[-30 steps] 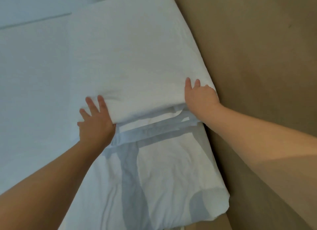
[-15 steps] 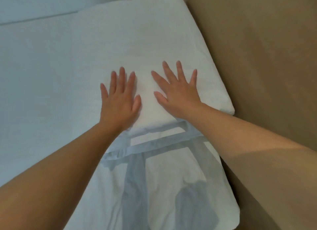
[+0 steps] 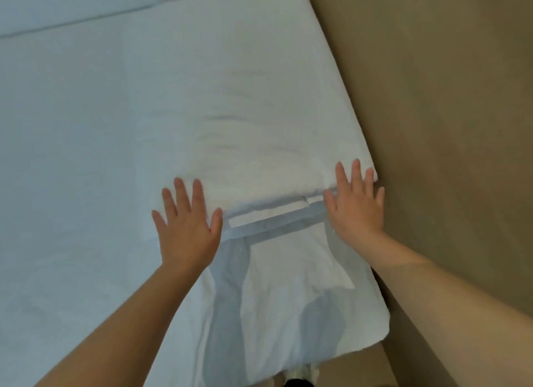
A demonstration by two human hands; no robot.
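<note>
Head view: we look down on a folded white cover (image 3: pixel 245 112) lying along the right side of a bed (image 3: pixel 57 170), its long right edge running beside a beige surface (image 3: pixel 447 127).

Left hand (image 3: pixel 186 231): palm down and flat, fingers straight and fanned, thumb angled out to the right. The fingertips rest on the near left corner of the cover's top fold. The heel of the hand sits on the fabric just below that fold. It grips nothing. The forearm comes up from the lower left corner, nearly straight, wrist in line with the hand.

Right hand (image 3: pixel 356 205): also palm down and fully opened out, fingers straight and slightly spread, pointing away from us. It lies on the near right corner of the top fold, with the little-finger side at the bed's edge next to the beige surface. It clasps nothing and only presses flat. The forearm enters from the lower right, bare, sloping up toward the wrist.

Between the two hands runs the near edge of the top fold, with hemmed bands (image 3: pixel 268 213) showing just under it. A lower layer (image 3: pixel 288 300) of the same white fabric stretches toward us, creased and shadowed, as far as the bed's near corner.
</note>
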